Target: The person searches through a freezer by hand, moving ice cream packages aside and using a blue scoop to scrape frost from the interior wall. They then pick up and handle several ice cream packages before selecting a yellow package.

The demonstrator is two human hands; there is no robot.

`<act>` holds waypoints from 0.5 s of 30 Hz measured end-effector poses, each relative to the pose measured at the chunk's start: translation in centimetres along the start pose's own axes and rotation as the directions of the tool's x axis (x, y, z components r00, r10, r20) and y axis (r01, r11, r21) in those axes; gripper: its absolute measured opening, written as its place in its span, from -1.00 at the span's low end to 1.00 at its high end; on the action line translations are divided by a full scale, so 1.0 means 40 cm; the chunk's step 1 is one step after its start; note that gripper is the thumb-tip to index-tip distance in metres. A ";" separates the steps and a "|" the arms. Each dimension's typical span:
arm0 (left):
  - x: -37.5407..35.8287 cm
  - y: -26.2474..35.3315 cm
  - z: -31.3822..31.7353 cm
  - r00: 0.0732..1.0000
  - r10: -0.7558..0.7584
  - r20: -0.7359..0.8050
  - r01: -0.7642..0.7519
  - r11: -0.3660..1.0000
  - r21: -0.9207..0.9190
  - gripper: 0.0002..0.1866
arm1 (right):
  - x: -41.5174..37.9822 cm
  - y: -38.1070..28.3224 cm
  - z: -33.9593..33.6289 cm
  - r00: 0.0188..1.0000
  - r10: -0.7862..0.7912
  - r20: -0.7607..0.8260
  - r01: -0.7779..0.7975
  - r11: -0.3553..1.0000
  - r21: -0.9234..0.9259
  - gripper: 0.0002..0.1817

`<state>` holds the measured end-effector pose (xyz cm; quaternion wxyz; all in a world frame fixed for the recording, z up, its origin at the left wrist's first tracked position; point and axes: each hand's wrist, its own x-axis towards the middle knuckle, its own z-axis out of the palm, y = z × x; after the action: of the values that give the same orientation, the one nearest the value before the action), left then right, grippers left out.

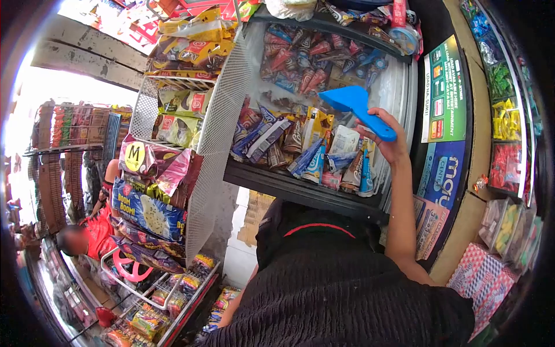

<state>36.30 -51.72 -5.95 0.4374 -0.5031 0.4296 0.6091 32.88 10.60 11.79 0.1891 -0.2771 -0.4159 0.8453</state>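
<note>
My right hand [388, 134] is closed around the handle of a blue plastic ice scraper [351, 104], whose wide flat blade points up and left. The scraper is over an open chest freezer [402, 104] with frost on its inner walls. Wrapped ice cream cones [315, 141] fill the near part of the freezer. More cones [312, 58] lie at the far end, with a frosty strip between the two groups. Part of my left forearm shows low beside my body, but its hand is out of sight.
To the left, a white mesh rack [214, 127] holds ice cream packs, including a blue pack [147, 209]. Below stands a wire basket [191, 289] of small snack packs. A person in red [99, 231] is further left. Posters [444, 92] line the freezer's right side.
</note>
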 end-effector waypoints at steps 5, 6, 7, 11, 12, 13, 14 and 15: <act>0.037 -0.025 0.084 0.997 -0.006 0.079 0.005 1.000 0.012 -0.41 | 0.029 0.030 -0.020 0.997 0.051 -0.062 -0.037 0.978 0.207 -0.56; 0.042 -0.028 0.112 0.995 -0.010 0.100 0.009 1.000 0.013 -0.40 | 0.042 0.039 -0.022 0.993 0.047 -0.108 -0.016 0.962 0.272 -0.50; 0.051 -0.039 0.146 0.991 -0.020 0.129 0.018 1.000 0.016 -0.40 | 0.053 0.046 -0.025 0.987 0.056 -0.152 -0.004 0.946 0.323 -0.46; 0.074 -0.052 0.240 0.982 -0.027 0.188 0.024 1.000 0.015 -0.40 | 0.130 0.075 -0.085 0.957 0.212 -0.200 -0.067 0.826 0.560 -0.41; 0.076 -0.058 0.256 0.981 -0.033 0.192 0.029 0.999 0.019 -0.40 | 0.143 0.086 -0.091 0.956 0.211 -0.202 -0.065 0.827 0.558 -0.41; 0.076 -0.058 0.268 0.980 -0.039 0.197 0.036 0.999 0.016 -0.40 | 0.159 0.101 -0.096 0.961 0.249 -0.118 -0.111 0.741 0.662 -0.42; 0.075 -0.056 0.279 0.979 -0.040 0.200 0.037 0.999 0.015 -0.40 | 0.174 0.114 -0.104 0.960 0.278 -0.031 -0.162 0.641 0.750 -0.43; 0.073 -0.051 0.284 0.979 -0.033 0.201 0.032 0.999 0.012 -0.40 | 0.186 0.113 -0.088 0.940 0.339 0.044 -0.227 0.524 0.821 -0.42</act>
<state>35.23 -39.97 -7.60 0.4907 -0.4439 0.3776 0.6478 28.92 14.19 4.06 0.1798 -0.2733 0.0830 0.9413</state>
